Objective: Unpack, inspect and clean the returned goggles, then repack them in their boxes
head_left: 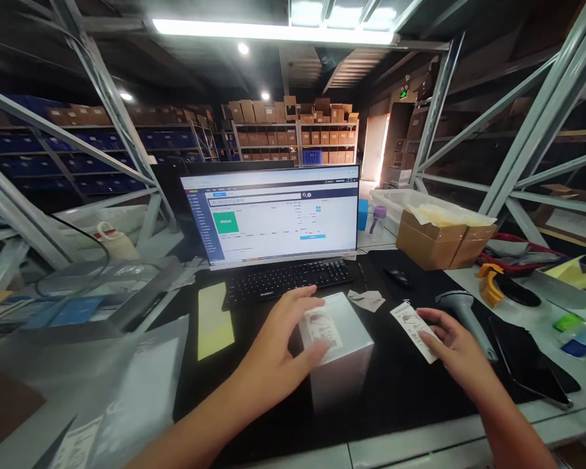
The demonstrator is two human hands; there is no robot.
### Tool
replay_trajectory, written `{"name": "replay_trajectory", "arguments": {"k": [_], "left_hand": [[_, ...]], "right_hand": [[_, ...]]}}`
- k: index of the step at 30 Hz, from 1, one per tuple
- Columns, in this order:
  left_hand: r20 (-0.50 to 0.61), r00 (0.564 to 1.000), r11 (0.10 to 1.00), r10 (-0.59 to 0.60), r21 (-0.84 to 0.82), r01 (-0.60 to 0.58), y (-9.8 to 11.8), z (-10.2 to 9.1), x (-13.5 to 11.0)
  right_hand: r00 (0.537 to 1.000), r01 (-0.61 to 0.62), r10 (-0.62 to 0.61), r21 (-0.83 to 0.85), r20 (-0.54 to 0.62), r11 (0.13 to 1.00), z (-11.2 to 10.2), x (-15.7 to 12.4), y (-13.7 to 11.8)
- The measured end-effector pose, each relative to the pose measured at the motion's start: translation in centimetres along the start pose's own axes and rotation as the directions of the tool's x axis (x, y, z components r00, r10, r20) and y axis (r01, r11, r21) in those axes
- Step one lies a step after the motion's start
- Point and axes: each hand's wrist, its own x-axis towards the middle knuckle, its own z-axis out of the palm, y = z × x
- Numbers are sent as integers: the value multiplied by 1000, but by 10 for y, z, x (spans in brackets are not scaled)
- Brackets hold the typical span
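A white box (pixel 354 326) stands on the black desk mat, with a printed label (pixel 325 326) on its top. My left hand (pixel 288 345) rests over that label, thumb and fingers spread apart across the top of the box. To the right, my right hand (pixel 446 345) pinches a second printed label (pixel 413 329) between thumb and fingers, held up above the mat and apart from the box. Behind the box lies a crumpled piece of white paper (pixel 366 299). A barcode scanner (pixel 463 319) lies just beyond my right hand.
A monitor (pixel 273 215) and black keyboard (pixel 288 281) stand behind the box, a mouse (pixel 398 278) to their right. Yellow paper (pixel 215 322) and plastic bags (pixel 137 391) lie left. A tablet (pixel 527 358), tape dispenser (pixel 508 286) and cardboard box (pixel 430 241) occupy the right side.
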Motion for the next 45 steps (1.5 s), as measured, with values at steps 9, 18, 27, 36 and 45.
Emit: {"name": "replay_trajectory", "arguments": {"k": [9,18,27,36,45], "left_hand": [[-204,976,962,-80,-272,23,13,0,20],[-164,972,687,-166,-727,-6,1,-24,24],[67,981,510,-183,-847,153,-4,-41,22],[182,983,712,-18,-688,140,-15,-44,22],[190,982,747,15,-655,115,-11,-40,21]], "right_hand": [[877,463,-461,24,136,886,63,-8,-153],[787,574,-563,34,251,818,119,7,-177],[809,520,-508,42,296,853,119,9,-168],[831,505,-479,-21,284,863,111,11,-160],[538,841,-779,-153,322,518,106,10,-156]]}}
